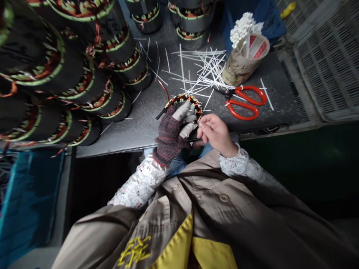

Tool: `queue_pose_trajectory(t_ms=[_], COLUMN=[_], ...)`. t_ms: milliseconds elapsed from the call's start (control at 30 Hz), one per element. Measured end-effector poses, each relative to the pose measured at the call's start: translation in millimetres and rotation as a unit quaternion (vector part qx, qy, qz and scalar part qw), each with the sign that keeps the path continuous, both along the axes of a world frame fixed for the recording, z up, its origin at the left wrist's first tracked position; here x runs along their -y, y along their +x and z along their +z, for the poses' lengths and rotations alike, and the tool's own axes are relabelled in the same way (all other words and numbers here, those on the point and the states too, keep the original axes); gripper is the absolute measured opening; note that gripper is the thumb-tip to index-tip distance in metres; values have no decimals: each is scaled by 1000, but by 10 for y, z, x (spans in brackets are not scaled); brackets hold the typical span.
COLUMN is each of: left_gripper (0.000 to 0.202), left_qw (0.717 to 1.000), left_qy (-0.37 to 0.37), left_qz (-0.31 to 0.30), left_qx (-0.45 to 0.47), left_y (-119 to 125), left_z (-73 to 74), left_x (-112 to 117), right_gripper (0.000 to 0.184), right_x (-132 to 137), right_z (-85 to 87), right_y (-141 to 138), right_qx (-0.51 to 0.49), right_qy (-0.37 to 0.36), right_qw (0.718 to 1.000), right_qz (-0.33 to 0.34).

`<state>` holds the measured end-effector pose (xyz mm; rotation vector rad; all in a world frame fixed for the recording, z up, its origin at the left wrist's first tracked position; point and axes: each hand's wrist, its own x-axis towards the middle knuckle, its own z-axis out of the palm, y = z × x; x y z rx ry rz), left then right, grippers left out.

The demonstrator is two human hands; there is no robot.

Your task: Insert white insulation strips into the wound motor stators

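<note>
There's the wound motor stator [183, 106], right at your hands: your gloved left hand [169, 136] clasps it, and your bare right hand [215, 130] pinches fingertips together at its rim. Beyond, white cable ties [202, 71] and red-handled scissors [245, 102] lie on the bench [134, 127].

The glove [165, 140] on my left hand [171, 130] is rough, dull knitted wool, its fingers capped in smooth pale covers [181, 111]. The wound ring [183, 101] I'm holding shows glossy copper wire [193, 99] under matt green and dark bands. The thin white plastic ties [206, 71] look smooth and matt on the dull dark metal bench [120, 136]. To the right, the scissors [245, 102] have glossy red plastic handles, and the pale plastic crate [328, 63] looks matt. Near me, my coat [213, 186] is matt woven cloth with a smooth button [224, 197].
</note>
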<state>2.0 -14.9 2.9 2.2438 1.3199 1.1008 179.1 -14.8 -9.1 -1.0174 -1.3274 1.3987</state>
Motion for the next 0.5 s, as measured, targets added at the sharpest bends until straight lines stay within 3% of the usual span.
queue_pose_trajectory(t_ms=[67,167,300,500], left_gripper=[36,24,24,27], left_qw=[1000,999,999,998], left_qy=[25,42,41,56], left_qz=[0,16,24,13], left_qx=[12,-7,1,-37], left_y=[5,5,10,-6], left_z=[-4,-8,15,57], left_x=[-12,-24,-33,-47], right_gripper=[41,38,33,32], right_x=[16,69,93,29], right_z=[48,117,166,144], right_y=[24,121,195,132], right_qx=[2,85,207,268], right_qy=[25,101,209,281], right_qw=[1000,991,955,919], right_qz=[14,2,-31,-63])
